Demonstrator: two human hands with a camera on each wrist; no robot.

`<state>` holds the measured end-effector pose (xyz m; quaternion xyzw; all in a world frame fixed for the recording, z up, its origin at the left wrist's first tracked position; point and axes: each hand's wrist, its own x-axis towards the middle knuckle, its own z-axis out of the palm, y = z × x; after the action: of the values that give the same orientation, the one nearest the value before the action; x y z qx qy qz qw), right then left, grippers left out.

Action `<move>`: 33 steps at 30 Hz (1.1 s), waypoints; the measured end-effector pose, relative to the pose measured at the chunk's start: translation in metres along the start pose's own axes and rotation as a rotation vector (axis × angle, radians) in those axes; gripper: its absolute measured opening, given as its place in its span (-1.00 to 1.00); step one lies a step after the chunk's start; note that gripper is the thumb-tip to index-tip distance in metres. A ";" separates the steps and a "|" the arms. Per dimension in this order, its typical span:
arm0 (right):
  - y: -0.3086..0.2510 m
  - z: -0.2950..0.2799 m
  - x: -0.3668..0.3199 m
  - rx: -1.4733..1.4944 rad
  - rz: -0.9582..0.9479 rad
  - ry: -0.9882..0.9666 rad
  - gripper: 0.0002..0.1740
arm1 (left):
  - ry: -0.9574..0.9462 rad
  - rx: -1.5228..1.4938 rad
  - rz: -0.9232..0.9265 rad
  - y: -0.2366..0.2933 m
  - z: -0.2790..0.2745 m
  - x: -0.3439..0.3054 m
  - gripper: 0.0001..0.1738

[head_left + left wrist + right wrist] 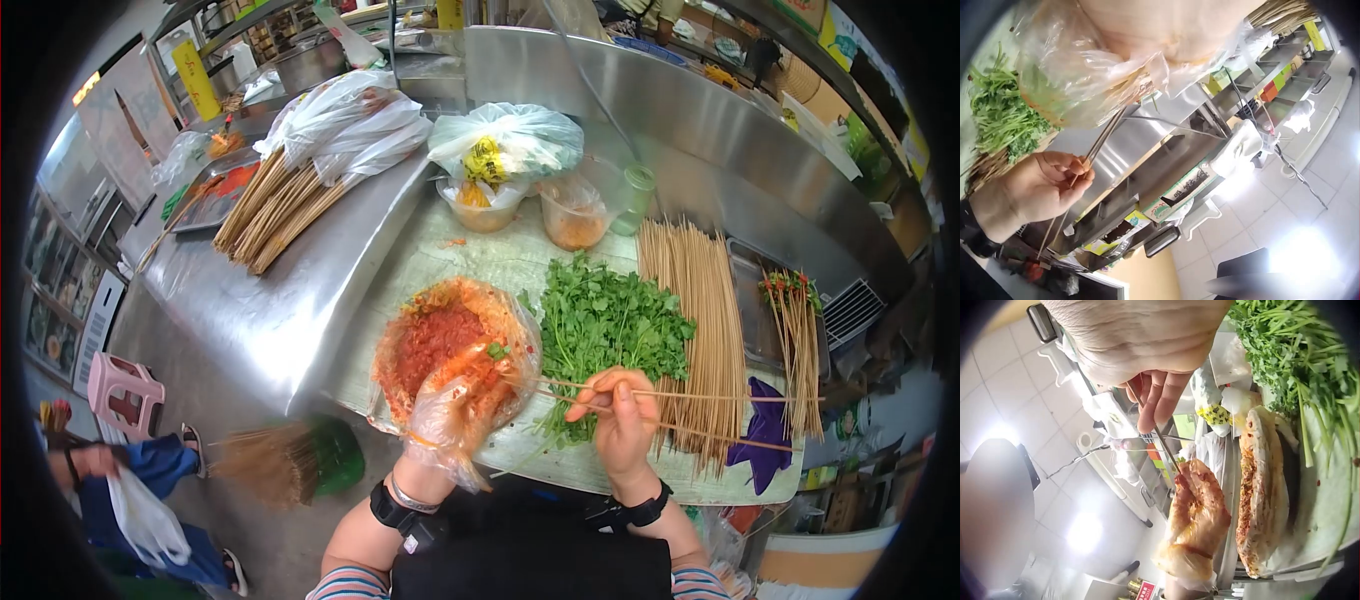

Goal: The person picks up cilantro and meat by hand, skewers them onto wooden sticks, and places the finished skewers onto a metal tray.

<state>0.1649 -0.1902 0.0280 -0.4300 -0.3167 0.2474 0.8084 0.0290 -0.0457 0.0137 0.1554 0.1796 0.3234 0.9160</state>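
My left hand, in a clear plastic glove smeared with red sauce, is over a plastic-lined bowl of red, wet chopped mix. Its curled fingers close around the far ends of two thin bamboo skewers, as the right wrist view shows; a green leaf shows at the fingertips. What food sits inside those fingers is mostly hidden. My bare right hand pinches the skewers between thumb and fingers, their other ends reaching out to the right. Beneath and beyond it lies a heap of cilantro.
Bare skewers lie in a broad row right of the cilantro. Filled skewers rest on a metal tray, near a purple cloth-like piece. Behind stand plastic tubs and a green bottle. A bagged skewer bundle lies left.
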 end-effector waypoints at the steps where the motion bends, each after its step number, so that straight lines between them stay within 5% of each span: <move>1: 0.001 0.001 -0.001 0.000 -0.022 -0.003 -0.76 | 0.009 -0.012 -0.001 -0.001 0.002 0.000 -0.55; 9: 0.018 0.012 -0.008 0.215 0.098 0.186 -0.76 | -0.054 -0.027 0.015 -0.019 0.005 -0.002 -0.55; 15: 0.006 0.002 -0.012 0.061 -0.129 0.106 -0.76 | -0.007 0.034 0.101 -0.015 0.011 -0.002 -0.56; 30: 0.013 0.009 -0.015 0.111 -0.020 0.120 -0.75 | 0.003 -0.085 0.076 -0.022 0.015 -0.005 -0.58; 33: 0.015 0.014 -0.018 -0.017 -0.155 0.082 -0.75 | -0.049 0.017 0.145 -0.023 0.017 -0.005 -0.58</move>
<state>0.1402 -0.1874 0.0161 -0.4208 -0.3177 0.1635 0.8338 0.0452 -0.0690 0.0205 0.1837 0.1484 0.3833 0.8929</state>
